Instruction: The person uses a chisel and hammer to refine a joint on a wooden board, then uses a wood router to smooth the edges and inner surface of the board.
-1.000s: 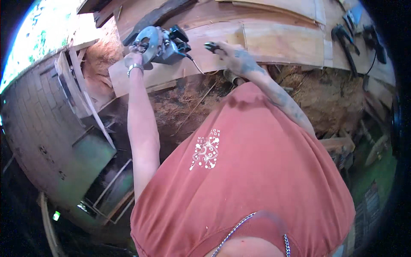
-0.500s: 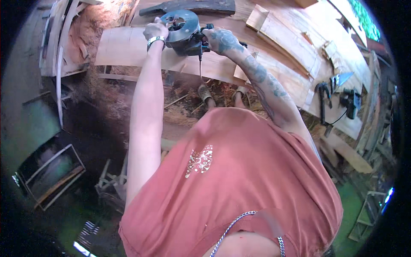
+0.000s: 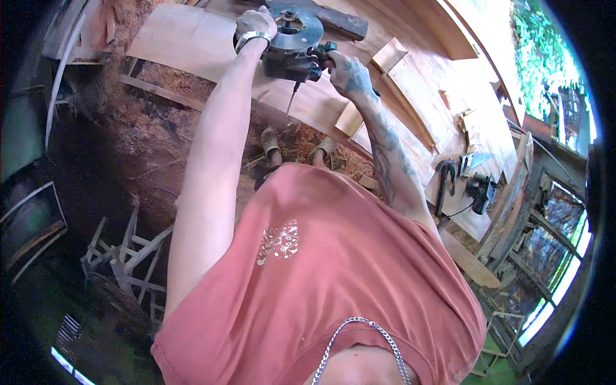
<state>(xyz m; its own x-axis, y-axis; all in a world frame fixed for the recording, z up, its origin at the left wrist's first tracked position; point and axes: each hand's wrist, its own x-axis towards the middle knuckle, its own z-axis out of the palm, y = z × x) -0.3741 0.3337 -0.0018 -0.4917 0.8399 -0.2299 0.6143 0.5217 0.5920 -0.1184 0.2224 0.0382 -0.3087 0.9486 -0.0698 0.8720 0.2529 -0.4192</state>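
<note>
A dark power tool point(image 3: 289, 64) with a round silver plate point(image 3: 301, 37) on top rests near the front edge of a plywood work surface point(image 3: 173, 38), a cord hanging from it toward me. My left hand point(image 3: 256, 27), with a silver watch at the wrist, is closed on the tool's left side. My right hand point(image 3: 343, 70), on the tattooed arm, grips the tool's right side. A dark weathered board point(image 3: 343, 24) lies just behind the tool.
Wooden blocks and offcuts point(image 3: 390, 54) lie on the plywood. A black power tool point(image 3: 480, 192) and a dark angled tool point(image 3: 443, 176) sit to the right. My feet point(image 3: 273, 144) stand on shavings below the front edge. A wooden trestle point(image 3: 131, 256) is lower left.
My right hand, which held a small dark object apart from the tool a second ago, has moved onto the tool. The view has swung, and the tool appears farther right.
</note>
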